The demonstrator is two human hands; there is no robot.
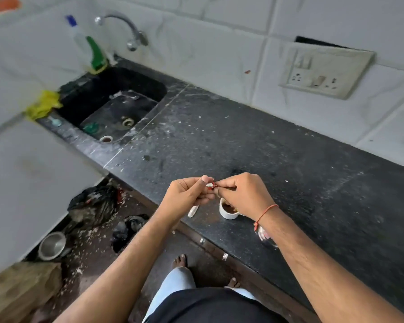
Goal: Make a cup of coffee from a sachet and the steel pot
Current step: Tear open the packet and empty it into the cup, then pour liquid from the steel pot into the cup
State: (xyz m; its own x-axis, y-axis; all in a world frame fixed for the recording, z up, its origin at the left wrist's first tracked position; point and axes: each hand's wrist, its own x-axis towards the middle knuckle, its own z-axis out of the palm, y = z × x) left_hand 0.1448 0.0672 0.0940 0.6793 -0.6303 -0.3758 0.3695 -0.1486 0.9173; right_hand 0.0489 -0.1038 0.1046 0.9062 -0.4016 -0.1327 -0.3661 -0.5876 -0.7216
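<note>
Both hands are meeting above the near edge of the dark stone surface [254, 145], pinching one small red sachet [212, 184] between them. The left hand [187, 194] is gripping its left end with thumb and curled fingers, and the right hand [241, 194] is gripping the right end the same way, so the packet is being held just above the white cup [228, 210]. Whether it is already torn open is too small to tell.

The cup is standing on the surface directly under the right hand, and something brown is showing inside it, so some powder or liquid seems to be in already. A pale spoon-like stick [193, 211] is lying just beside the cup on its left. By my reading, the task is around its middle: emptying the sachet, adding hot liquid and stirring are probably still ahead.

Counted: one sachet, one cup, one stick, and one steel pot [53, 245], which is sitting on the floor at lower left, well apart from the cup.
</note>
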